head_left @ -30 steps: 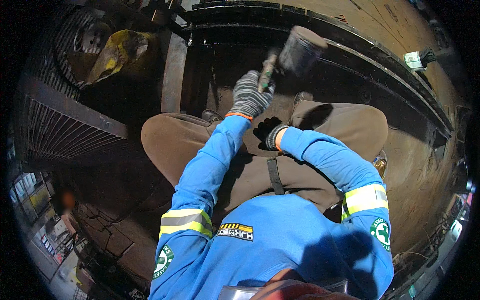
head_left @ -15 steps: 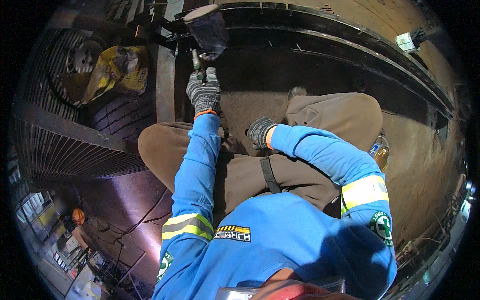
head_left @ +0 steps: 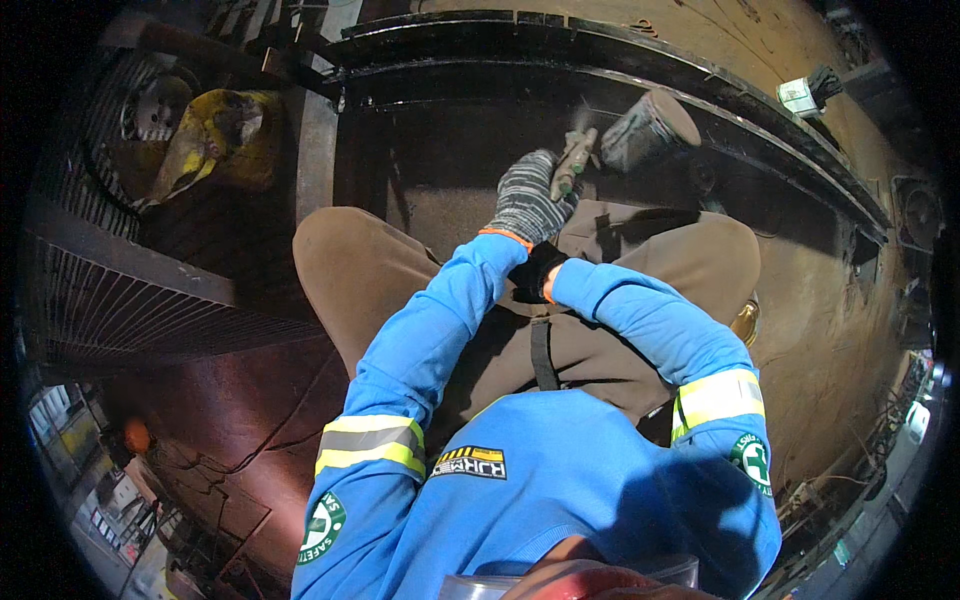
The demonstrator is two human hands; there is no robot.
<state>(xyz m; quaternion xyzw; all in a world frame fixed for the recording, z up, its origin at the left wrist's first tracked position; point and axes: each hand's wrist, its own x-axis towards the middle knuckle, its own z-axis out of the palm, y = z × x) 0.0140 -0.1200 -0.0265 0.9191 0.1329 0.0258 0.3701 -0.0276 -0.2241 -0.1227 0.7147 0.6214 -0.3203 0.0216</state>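
Our left hand (head_left: 530, 200) grips a handle (head_left: 572, 163) beside a dark cylinder (head_left: 640, 135), now swung from the left end of the beam (head_left: 600, 52) toward our right knee (head_left: 725, 250), leaving that end untouched; whether our shadowed right hand (head_left: 538, 272) holds anything, we cannot tell

The striped glove (head_left: 528, 197) is knitted cloth. The can-shaped thing (head_left: 638, 135) looks dull and grimy. The black beam (head_left: 560, 45) is shiny metal. The trousers (head_left: 350, 260) are dull cloth.

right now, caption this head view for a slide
Gloved left hand holds a tool with a can near a black beam.
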